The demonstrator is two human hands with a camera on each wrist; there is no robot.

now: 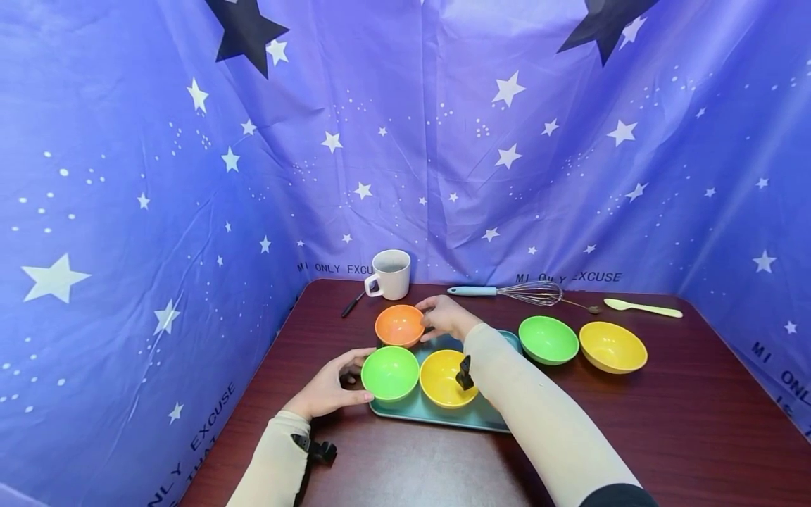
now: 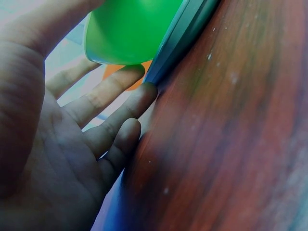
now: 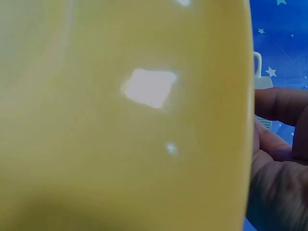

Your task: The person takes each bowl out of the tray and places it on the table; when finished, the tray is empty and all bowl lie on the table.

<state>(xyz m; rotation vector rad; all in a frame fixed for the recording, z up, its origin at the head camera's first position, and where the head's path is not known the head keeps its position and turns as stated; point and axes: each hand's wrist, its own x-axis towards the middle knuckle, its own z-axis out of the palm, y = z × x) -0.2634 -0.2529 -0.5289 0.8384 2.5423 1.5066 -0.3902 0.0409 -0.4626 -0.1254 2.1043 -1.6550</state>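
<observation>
My left hand (image 1: 331, 386) is at the left side of a green bowl (image 1: 390, 373), its thumb and fingers spread along the bowl. In the left wrist view its fingers (image 2: 103, 98) lie loosely extended near the underside of the green bowl (image 2: 130, 31) and the tray edge. My right hand (image 1: 446, 317) holds the right side of an orange bowl (image 1: 399, 325); its fingertips are partly hidden. A yellow bowl (image 1: 443, 380) sits on the teal tray (image 1: 437, 417) under my right forearm. That yellow bowl (image 3: 144, 144) fills most of the right wrist view.
Right of the tray stand another green bowl (image 1: 548, 340) and another yellow bowl (image 1: 612, 347). Behind are a white mug (image 1: 391, 274), a black-handled utensil (image 1: 351, 305), a whisk (image 1: 507, 291) and a pale yellow spoon (image 1: 643, 308). A starry blue curtain (image 1: 431, 141) encloses the table.
</observation>
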